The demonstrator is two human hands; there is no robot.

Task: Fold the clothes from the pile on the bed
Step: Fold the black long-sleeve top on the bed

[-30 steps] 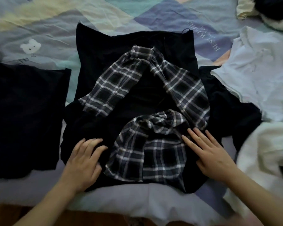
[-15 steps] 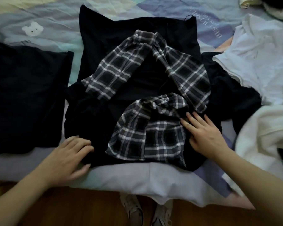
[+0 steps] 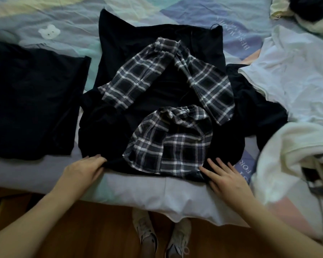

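Your left hand (image 3: 84,169) pinches the black-and-plaid garment's (image 3: 168,116) near hem; your right hand (image 3: 226,175), flat and empty, pins it ready to fold.

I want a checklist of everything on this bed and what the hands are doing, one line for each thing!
Surface: bed sheet, pastel patches, wrinkled.
Job's things: black top with checked sleeves and hood, spread flat in the middle; folded dark cloth beside it on the left.
Clutter: white shirt and cream garment piled on the right; a dark and cream bundle at the far corner.
Hands: left hand touches the top's near hem, whether it grips is unclear; right hand rests flat, fingers spread, on the hem.
Cables: nothing seen.
Surroundings: wooden floor, the person's shoes below the bed edge.
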